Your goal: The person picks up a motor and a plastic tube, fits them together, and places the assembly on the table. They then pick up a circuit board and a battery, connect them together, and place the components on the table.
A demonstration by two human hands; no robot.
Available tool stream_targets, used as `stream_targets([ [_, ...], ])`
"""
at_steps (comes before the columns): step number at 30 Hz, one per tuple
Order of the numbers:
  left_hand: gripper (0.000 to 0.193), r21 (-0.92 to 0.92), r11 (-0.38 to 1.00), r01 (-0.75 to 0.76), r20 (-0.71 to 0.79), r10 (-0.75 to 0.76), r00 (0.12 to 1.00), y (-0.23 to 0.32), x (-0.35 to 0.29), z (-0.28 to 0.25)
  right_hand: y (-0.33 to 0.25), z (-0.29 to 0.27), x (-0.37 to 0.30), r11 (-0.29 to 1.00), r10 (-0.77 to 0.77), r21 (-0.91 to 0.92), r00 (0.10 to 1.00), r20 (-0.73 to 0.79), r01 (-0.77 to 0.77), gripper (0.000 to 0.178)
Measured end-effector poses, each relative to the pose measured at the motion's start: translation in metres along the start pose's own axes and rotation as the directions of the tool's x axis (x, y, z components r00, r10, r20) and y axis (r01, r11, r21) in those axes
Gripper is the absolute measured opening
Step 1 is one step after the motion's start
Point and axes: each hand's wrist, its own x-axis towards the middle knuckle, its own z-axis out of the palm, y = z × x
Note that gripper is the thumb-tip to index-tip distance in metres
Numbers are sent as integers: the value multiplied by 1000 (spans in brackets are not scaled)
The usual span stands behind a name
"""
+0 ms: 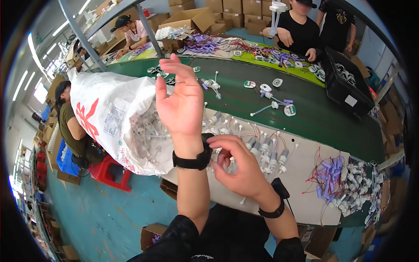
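My left hand is raised in front of the table, palm facing me, fingers spread and slightly bent, holding nothing. Around its wrist sits a black wristband with a small dark device on its side. At that device is my right hand, its index finger on the edge and its thumb close to the strap; the exact grip is partly hidden. A second black band with a dark box is on my right wrist. Behind my right hand, several small white-and-grey cylindrical assemblies with red wires lie on a beige board.
A white woven sack of small clear plastic parts lies open at the left. Purple wired cylinders and white parts are piled right. Beyond runs a green belt with scattered pieces. A black crate stands far right; co-workers sit across.
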Motion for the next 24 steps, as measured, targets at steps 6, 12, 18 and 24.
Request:
stream_targets([
  [6,42,88,996,-22,-48,26,998,11,-3,-18,13,3,-3,999,-36,0,997,74,36,41],
  [12,36,302,951,-61,-69,85,994,17,-1,-33,27,-10,-8,996,-86,-3,986,139,88,35],
  [18,33,650,759,-30,-72,101,992,14,-3,-46,34,-13,-11,991,-2,-133,994,107,16,32],
  [24,30,875,-484,23,-43,-31,999,13,-42,-37,-4,-67,-48,858,61,-499,989,-136,-122,35],
])
